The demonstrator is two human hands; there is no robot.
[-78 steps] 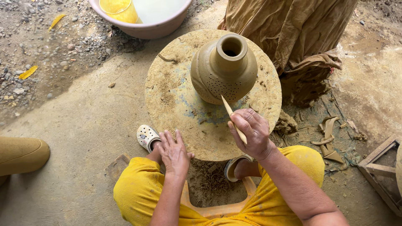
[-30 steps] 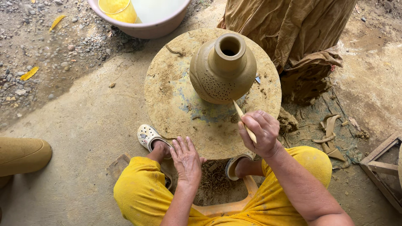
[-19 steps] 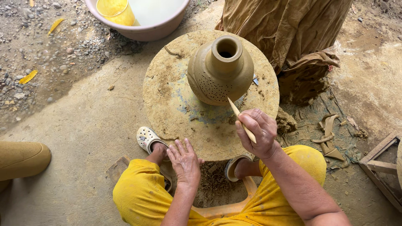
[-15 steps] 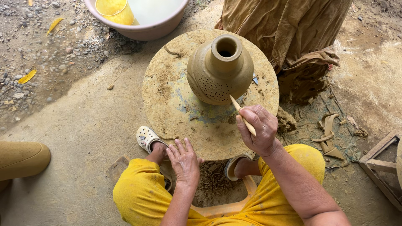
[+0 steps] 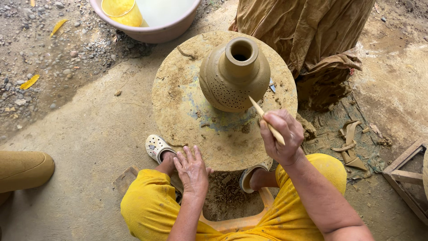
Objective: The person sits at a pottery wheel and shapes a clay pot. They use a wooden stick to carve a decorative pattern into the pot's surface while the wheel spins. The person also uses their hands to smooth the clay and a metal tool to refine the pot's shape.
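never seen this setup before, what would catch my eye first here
A tan clay vase dotted with small holes stands in the middle of a round clay-smeared wheel. The right hand holds a thin wooden stick with its tip at the vase's lower side, while the left hand rests at the wheel's near edge.

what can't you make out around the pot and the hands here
- Clay pot, head view: its far side and inside are hidden by its own body and dark mouth.
- Stick: lower end hidden in the right hand.
- Bowl: cut off by the top edge.
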